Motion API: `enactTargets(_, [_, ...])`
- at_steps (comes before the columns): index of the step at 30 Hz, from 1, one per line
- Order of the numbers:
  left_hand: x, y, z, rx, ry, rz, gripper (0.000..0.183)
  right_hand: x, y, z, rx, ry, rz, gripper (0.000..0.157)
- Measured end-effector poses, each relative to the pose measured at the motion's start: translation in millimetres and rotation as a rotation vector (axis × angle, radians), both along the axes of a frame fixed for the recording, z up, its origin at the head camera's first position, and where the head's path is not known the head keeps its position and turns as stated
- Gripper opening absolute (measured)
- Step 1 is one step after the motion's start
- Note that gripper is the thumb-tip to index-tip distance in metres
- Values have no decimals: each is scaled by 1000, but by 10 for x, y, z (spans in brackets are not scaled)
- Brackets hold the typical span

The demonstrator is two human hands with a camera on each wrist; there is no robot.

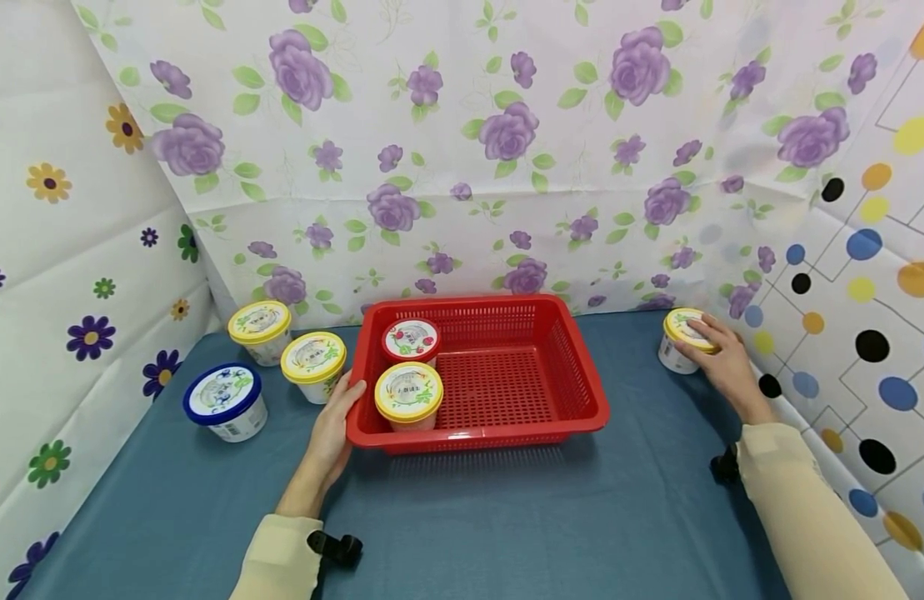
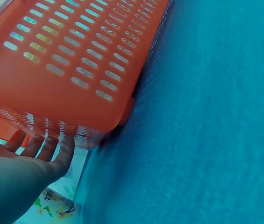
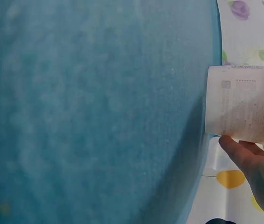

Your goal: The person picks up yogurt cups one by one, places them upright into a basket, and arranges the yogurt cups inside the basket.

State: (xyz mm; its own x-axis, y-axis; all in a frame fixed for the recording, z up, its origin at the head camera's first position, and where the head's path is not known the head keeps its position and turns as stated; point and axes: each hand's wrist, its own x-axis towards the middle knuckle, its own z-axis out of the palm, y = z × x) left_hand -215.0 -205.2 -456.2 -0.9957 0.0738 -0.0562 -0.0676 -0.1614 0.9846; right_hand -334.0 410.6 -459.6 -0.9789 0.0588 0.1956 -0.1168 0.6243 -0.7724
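A red plastic basket (image 1: 499, 437) stands in the middle of the table. My left hand (image 1: 330, 437) holds its left rim, thumb on top; the left wrist view shows the fingers against the perforated end wall (image 2: 38, 123). Inside, at the left end, are a red-lidded tub (image 1: 412, 340) and a yellow-lidded tub (image 1: 408, 392). Far to the right, my right hand (image 1: 722, 367) grips another yellow-lidded tub (image 1: 677, 354), which is upright on the table. Its printed white side (image 3: 241, 105) shows in the right wrist view, with fingers around its far side.
Left of the basket stand two yellow-lidded tubs (image 1: 259, 323) (image 1: 314, 358) and a wider blue-lidded tub (image 1: 223, 396). Blue cloth (image 1: 506, 525) covers the table. A flowered sheet (image 1: 462, 150) hangs behind, and a dotted sheet (image 1: 866, 292) borders the right side.
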Motion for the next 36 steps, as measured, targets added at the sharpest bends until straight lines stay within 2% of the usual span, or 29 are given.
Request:
enactTargets(18, [6,12,14,-5,1,-2,62,-6,1,105,60,-11,-18,73])
enactTargets(28, [4,17,2,-4,4,2,61,12,49,109,46,-17,-35,74])
enactTargets(36, [6,12,-1,-9,18,0,61,-9,-11,239,36,13,-12,76])
